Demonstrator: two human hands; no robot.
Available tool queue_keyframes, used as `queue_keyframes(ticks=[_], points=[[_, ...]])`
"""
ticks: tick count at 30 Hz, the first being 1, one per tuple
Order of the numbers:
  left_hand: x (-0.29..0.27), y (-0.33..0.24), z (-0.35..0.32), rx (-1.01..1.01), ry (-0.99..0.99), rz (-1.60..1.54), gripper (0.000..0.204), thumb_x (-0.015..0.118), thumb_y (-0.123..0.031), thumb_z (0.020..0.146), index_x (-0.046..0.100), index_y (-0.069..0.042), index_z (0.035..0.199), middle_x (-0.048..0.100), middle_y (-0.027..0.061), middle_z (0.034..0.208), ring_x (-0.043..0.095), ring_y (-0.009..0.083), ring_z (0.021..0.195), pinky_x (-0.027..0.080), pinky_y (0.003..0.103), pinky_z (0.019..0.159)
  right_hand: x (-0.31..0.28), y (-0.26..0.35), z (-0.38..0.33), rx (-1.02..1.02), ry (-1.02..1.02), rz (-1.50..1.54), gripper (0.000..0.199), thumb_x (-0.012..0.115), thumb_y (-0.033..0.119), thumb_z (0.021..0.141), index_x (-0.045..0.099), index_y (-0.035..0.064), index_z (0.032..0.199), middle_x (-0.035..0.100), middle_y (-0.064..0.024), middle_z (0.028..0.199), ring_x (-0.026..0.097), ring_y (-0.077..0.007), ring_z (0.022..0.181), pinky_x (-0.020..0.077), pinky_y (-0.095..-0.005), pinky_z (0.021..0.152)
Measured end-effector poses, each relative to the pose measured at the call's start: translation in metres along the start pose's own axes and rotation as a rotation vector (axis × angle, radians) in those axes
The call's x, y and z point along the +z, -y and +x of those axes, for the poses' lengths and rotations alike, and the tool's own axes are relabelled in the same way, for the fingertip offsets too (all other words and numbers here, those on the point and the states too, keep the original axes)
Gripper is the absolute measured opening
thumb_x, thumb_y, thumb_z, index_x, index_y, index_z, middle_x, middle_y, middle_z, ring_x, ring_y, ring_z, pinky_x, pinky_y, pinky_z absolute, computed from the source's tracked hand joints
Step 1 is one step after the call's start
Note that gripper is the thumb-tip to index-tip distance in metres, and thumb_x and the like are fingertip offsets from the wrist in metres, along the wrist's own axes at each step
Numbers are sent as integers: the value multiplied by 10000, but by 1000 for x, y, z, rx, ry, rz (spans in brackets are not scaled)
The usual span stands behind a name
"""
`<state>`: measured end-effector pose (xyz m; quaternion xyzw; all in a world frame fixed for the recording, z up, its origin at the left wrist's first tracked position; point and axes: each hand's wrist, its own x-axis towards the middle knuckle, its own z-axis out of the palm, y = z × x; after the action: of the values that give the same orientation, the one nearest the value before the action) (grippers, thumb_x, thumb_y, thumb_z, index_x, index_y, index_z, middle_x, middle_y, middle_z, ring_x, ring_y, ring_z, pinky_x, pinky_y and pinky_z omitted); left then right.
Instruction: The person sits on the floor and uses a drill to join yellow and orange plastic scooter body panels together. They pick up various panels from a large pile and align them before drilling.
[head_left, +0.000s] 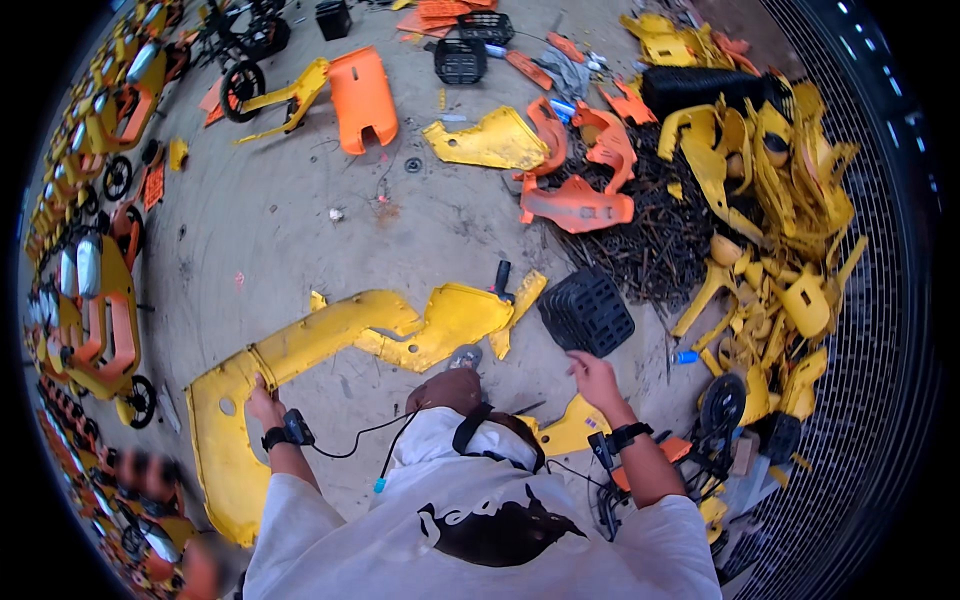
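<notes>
My left hand (264,404) is closed on the inner edge of a long, bent yellow plastic panel (222,440), which looks like a scooter body cover. My right hand (596,380) hangs in front of me, holding nothing I can see, its fingers loosely apart. Just beyond it sits a stack of black plastic baskets (586,312). Between my two hands, another yellow cover (452,322) lies on the ground beside the far end of the long panel. A black handle-like thing (502,278) stands at its right edge. One more yellow piece (572,426) lies near my right wrist.
At right, a tall heap of yellow body parts (790,220) leans by a metal mesh (870,330). Dark strips (660,235) and orange covers (578,206) lie beside it. Rows of yellow and orange scooters (100,310) line the left. An upright orange panel (362,98) stands ahead.
</notes>
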<state>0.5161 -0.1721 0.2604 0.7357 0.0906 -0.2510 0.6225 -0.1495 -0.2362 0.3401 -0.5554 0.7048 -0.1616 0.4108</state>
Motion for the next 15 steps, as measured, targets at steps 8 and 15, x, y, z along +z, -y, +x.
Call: queue_keyframes(ticks=[8,15], points=[[-93,63,-50,-59,-328,-199,167,694,-118,859,613,27,878,638,81,837,623,180,661,535,312,559,-23,73,148,-1,37,234,228,647,148,875,666,-58,971,688,-88,762,640,-134,591,499,-271,563],[-166,137,-118,-264,-262,-336,236,630,-205,924,614,22,989,652,83,866,637,188,695,547,292,608,-52,121,262,132,232,187,239,608,177,897,667,-54,909,654,-79,723,624,-146,557,495,-288,514]])
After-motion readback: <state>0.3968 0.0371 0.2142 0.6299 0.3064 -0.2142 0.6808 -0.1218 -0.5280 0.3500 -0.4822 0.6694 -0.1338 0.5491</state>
